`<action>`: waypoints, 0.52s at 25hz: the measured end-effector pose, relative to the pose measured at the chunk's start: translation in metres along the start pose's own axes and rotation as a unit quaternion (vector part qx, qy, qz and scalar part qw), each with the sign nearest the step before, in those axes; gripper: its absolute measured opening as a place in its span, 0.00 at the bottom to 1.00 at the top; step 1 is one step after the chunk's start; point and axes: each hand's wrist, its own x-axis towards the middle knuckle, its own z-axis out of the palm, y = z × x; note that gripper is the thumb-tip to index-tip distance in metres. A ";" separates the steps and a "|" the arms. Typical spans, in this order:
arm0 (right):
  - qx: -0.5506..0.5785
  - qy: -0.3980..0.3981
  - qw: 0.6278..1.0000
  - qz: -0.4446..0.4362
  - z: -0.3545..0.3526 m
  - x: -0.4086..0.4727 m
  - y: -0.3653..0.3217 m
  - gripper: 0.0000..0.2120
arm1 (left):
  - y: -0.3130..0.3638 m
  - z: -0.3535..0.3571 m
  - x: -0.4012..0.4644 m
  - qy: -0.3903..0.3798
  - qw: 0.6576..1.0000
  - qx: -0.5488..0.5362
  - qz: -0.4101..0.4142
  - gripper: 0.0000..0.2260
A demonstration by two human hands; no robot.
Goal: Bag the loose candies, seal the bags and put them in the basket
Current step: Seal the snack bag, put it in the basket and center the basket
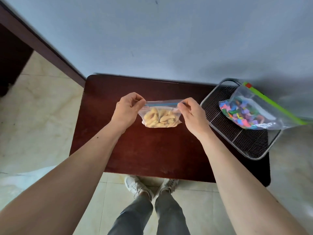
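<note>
A small clear zip bag point(160, 118) full of pale yellow candies hangs just above the dark wooden table point(152, 150). Its blue zip strip runs across the top. My left hand point(127, 109) pinches the strip's left end and my right hand point(191, 114) pinches its right end. A wire mesh basket point(240, 139) with a metal rim sits on the table's right end. Inside it leans a larger clear bag point(254, 112) with a green zip strip, filled with many-coloured candies.
The table stands against a pale blue-grey wall point(169, 39). Tiled floor surrounds it. A dark wooden frame point(33, 43) runs along the left. My legs and shoes point(149, 189) stand just below the table's front edge.
</note>
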 end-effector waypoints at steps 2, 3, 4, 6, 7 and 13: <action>0.006 0.033 0.999 -0.001 -0.028 -0.006 0.014 0.08 | 0.023 0.024 0.001 -0.025 1.000 -0.001 0.017 0.04; 0.012 0.055 0.998 -0.002 -0.042 -0.009 0.021 0.07 | 0.035 0.036 0.002 -0.038 0.999 -0.002 0.026 0.05; 0.019 0.077 0.997 -0.002 -0.056 -0.013 0.029 0.06 | 0.047 0.050 0.002 -0.052 0.998 -0.001 0.037 0.04; 0.030 0.110 0.993 0.005 -0.082 -0.020 0.044 0.06 | 0.068 0.075 0.002 -0.074 0.996 0.005 0.058 0.03; 0.031 0.123 0.992 0.010 -0.092 -0.024 0.050 0.06 | 0.077 0.086 0.002 -0.082 0.994 0.007 0.067 0.03; 0.043 0.205 0.976 0.058 -0.148 -0.054 0.092 0.10 | 0.123 0.161 -0.003 -0.130 0.984 0.033 0.118 0.02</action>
